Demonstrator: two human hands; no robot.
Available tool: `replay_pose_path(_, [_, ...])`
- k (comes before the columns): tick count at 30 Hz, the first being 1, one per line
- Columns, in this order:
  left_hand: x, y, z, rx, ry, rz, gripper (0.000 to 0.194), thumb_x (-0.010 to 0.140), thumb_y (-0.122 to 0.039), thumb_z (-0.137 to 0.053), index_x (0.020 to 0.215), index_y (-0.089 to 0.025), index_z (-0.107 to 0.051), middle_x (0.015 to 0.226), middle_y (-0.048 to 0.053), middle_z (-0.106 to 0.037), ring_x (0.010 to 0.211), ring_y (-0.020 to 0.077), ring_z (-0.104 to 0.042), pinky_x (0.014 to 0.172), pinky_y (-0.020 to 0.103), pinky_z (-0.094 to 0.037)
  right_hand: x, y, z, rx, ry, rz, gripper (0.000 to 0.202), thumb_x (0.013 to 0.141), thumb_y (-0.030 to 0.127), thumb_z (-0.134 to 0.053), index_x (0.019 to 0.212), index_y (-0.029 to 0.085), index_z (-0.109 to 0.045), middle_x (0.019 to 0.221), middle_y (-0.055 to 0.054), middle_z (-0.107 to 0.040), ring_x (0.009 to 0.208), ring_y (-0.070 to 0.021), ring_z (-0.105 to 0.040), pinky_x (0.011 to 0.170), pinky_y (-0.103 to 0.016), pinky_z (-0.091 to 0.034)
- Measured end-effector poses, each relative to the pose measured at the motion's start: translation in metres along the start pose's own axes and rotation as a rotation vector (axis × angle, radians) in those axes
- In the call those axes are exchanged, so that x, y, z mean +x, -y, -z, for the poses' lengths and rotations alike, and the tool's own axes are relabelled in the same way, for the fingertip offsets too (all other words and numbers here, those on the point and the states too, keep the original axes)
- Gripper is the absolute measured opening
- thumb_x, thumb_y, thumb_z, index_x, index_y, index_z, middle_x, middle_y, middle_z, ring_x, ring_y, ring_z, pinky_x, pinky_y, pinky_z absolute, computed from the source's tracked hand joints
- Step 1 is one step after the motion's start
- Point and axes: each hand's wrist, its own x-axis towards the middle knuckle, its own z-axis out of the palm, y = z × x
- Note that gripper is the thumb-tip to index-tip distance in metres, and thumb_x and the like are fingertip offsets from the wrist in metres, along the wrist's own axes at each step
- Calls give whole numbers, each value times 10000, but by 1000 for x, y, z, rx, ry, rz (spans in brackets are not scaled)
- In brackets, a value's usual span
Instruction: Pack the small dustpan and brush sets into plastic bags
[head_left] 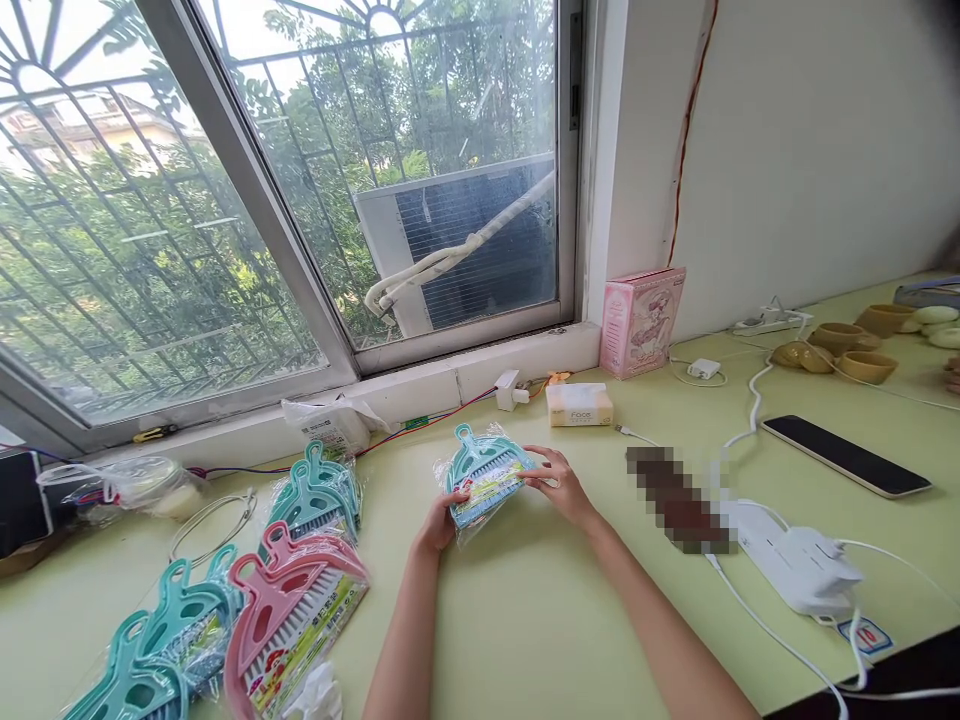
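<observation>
A teal dustpan and brush set (484, 475) in clear plastic wrap is held just over the pale green table, its ringed handle pointing away from me. My left hand (440, 520) grips its lower left corner, thumb on the front. On the right side, my right hand (556, 485) pinches the edge with its fingers on the printed label. To the left lie more wrapped sets: a pink dustpan set (289, 610), a teal pair (315, 495) behind it, and several teal ones (154, 640) at the front left.
A tissue pack (580, 407) and a pink box (639, 322) stand by the window. At right are a phone (847, 456), a white power strip (795, 565) with cables, and brown bowls (868, 367). Crumpled white tissue (319, 693) lies near the pink set.
</observation>
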Motion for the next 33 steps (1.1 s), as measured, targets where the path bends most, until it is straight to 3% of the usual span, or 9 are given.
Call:
replay_pose_path(7, [-2, -2, -1, 84, 105, 8, 373, 769, -182, -590, 1117, -48, -606, 967, 181, -719, 592, 193, -680, 443, 231, -501, 1, 0, 0, -3, 19, 23, 173, 835, 341, -673, 973, 407, -754, 1295, 17, -623, 1229, -268, -474, 1120, -500, -320])
replay_pose_path(11, [-3, -1, 1, 98, 116, 9, 373, 766, -182, -604, 1110, -37, -600, 963, 186, -714, 578, 190, -678, 460, 238, -521, 1, -7, 0, -108, 46, 72, 166, 882, 349, -617, 940, 400, -763, 1228, 9, -662, 1150, -264, -523, 1054, -474, -370])
replay_pose_path(22, [-3, -1, -2, 136, 184, 18, 542, 775, -168, -647, 1276, -25, -498, 944, 179, -720, 627, 231, -705, 453, 260, -539, -2, -17, -3, -466, -32, 143, 194, 912, 325, -592, 829, 317, -767, 983, -17, -715, 959, -219, -619, 868, -367, -411])
replay_pose_path(28, [-9, -3, -9, 168, 217, -3, 588, 767, -174, -659, 1305, -36, -466, 989, 190, -715, 726, 271, -721, 510, 300, -576, -3, -17, -6, -461, -91, 136, 158, 884, 302, -624, 822, 284, -768, 912, -18, -713, 893, -200, -637, 859, -360, -409])
replay_pose_path(33, [-7, 0, -6, 181, 215, -23, 613, 751, -191, -680, 1302, -42, -455, 976, 187, -714, 677, 261, -712, 507, 317, -581, -3, -20, -9, -386, -145, 108, 151, 864, 319, -637, 822, 283, -777, 930, -26, -722, 864, -206, -633, 847, -367, -442])
